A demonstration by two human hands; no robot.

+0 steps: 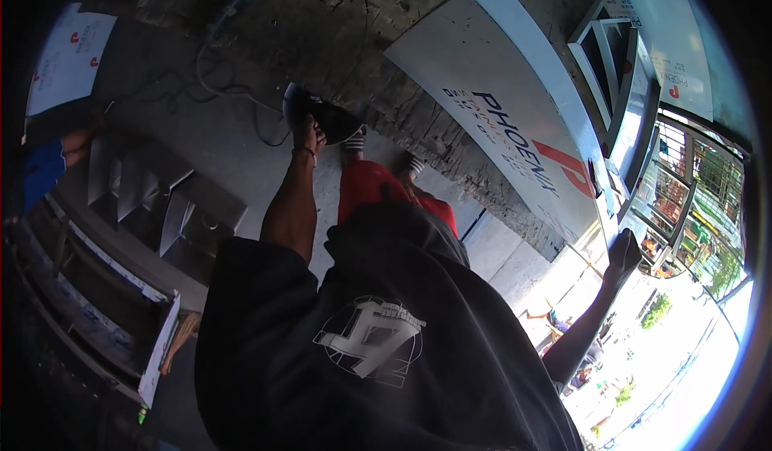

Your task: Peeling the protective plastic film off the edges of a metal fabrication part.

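Observation:
My left hand [309,137], left of my legs, is closed on the edge of a dark, glossy, curved shell [338,121] beside the bench's near edge. What kind of thing the shell is, I cannot tell. Over on the right, my right hand [625,254] makes a dark, backlit fist by the near right corner of a large film-covered metal sheet [490,121]. Whatever is inside that fist, if anything, cannot be made out. The sheet lies on a worn wooden workbench [438,141] and has a raised, bent far edge.
A metal frame [615,57] stands on the bench behind the sheet. Bent metal pieces [145,181] lie at the left, near a long slatted frame [96,290]. A cable [201,69] trails over the floor. Another person's blue garment [44,173] shows far left.

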